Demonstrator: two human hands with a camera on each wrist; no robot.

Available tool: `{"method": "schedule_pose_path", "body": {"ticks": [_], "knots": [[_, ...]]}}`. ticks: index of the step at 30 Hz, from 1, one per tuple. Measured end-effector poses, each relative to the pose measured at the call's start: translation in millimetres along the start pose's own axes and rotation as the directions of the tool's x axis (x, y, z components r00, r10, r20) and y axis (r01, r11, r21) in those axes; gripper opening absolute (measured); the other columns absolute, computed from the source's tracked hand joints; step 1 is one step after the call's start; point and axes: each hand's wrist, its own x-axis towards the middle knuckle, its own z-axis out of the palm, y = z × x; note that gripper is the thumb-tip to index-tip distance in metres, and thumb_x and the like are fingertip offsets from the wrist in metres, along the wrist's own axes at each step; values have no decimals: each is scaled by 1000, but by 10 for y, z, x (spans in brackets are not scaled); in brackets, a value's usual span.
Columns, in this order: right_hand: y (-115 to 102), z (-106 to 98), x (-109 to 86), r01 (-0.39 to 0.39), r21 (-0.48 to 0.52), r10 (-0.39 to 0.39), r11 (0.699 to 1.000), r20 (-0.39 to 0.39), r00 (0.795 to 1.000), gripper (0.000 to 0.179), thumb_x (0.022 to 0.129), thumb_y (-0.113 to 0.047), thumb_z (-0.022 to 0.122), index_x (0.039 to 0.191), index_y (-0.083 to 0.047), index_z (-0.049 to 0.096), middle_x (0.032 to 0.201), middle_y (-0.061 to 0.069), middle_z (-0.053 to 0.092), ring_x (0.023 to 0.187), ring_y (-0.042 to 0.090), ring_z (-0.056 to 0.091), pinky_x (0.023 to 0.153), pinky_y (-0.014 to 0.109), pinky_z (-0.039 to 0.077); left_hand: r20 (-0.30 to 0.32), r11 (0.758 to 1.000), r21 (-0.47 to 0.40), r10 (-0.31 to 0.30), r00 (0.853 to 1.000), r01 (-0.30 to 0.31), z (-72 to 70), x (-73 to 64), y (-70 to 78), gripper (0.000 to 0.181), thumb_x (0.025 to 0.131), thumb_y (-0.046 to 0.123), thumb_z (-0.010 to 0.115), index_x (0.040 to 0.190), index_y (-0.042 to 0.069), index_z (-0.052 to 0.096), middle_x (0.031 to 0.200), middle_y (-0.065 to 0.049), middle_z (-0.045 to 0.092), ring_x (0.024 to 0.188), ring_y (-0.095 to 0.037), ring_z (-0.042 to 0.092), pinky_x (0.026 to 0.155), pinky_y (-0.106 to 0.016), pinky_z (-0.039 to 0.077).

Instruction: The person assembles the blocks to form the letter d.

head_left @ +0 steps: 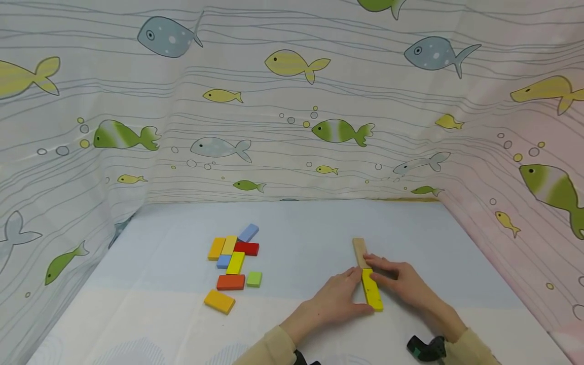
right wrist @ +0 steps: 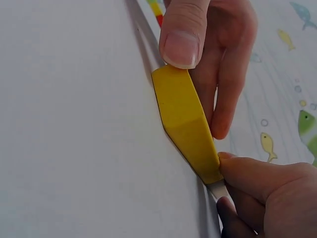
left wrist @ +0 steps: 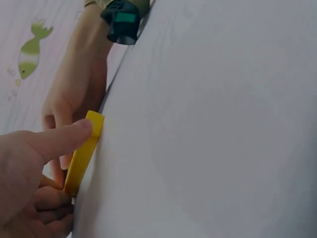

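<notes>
A flat yellow block (head_left: 371,290) lies end to end with a plain wooden block (head_left: 359,248) on the right half of the table. My left hand (head_left: 335,299) pinches the yellow block lengthwise, thumb on its near end and fingertips by the joint. In the right wrist view that left thumb (right wrist: 182,47) presses the end of the yellow block (right wrist: 185,119). Along the right side, my right hand (head_left: 406,284) has its thumb against the yellow block and its index fingertip against the wooden one. The left wrist view shows the yellow block (left wrist: 83,158) edge-on.
Left of the hands lies a group of coloured blocks, among them a dark red one (head_left: 247,249), an orange-red one (head_left: 230,282), a small green one (head_left: 254,279) and an orange one (head_left: 219,302). A fish-print curtain (head_left: 274,111) encloses the white table (head_left: 301,238).
</notes>
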Motion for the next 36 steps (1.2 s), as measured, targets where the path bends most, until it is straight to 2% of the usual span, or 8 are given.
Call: {"method": "schedule_pose_path", "body": {"ticks": [6,10,18,22,26,30,36], "knots": [[-43,14,-27,-20,29,21,999,-19,1000,45,95,-39,66,137,-25,62,144,-6,57,142,31,43,114,56,32,18,999,-44,10,1000,-9,-15,-25,-84,85,90,56,67,156,13,34,158,-2,40,142,-20,43,115,-37,40],[-47,32,-33,-26,10,26,1000,-26,999,44,95,-39,66,137,-26,62,144,-7,57,141,32,44,114,56,33,1,995,-100,-7,1000,7,-70,-138,-180,78,92,51,67,154,15,38,157,0,41,143,-19,42,117,-40,38],[-71,7,7,-58,-36,56,998,-30,998,44,94,-39,67,136,-26,64,143,-9,57,140,29,45,114,54,36,-58,987,-159,-32,998,22,-314,-383,-386,74,93,44,68,154,15,38,157,-1,43,144,-22,41,118,-46,36],[-80,11,9,-43,-64,41,997,-25,999,43,94,-39,67,135,-23,65,142,-7,58,138,29,48,111,53,39,-82,983,-179,-67,994,51,-422,-491,-490,73,94,44,67,155,17,37,157,1,43,143,-22,42,116,-48,38],[-94,6,15,-26,-82,24,996,-27,999,41,93,-37,69,131,-21,68,140,-7,60,135,26,52,109,50,42,-109,974,-214,-98,989,73,-519,-579,-591,69,95,41,66,154,17,38,155,1,45,141,-22,44,115,-50,39],[-116,-7,21,-17,-94,14,995,-28,999,39,92,-34,71,128,-20,69,138,-7,61,134,24,53,108,49,43,-154,972,-226,-102,983,65,-613,-643,-686,66,95,37,66,152,14,41,153,-2,47,140,-26,45,113,-52,40],[-117,-25,32,-9,-103,6,995,-25,1000,39,93,-35,69,129,-19,69,139,-5,61,134,27,53,108,50,43,-230,960,-260,-169,959,106,-742,-720,-846,63,95,36,68,150,15,46,149,-3,52,137,-30,48,109,-55,44]]}}
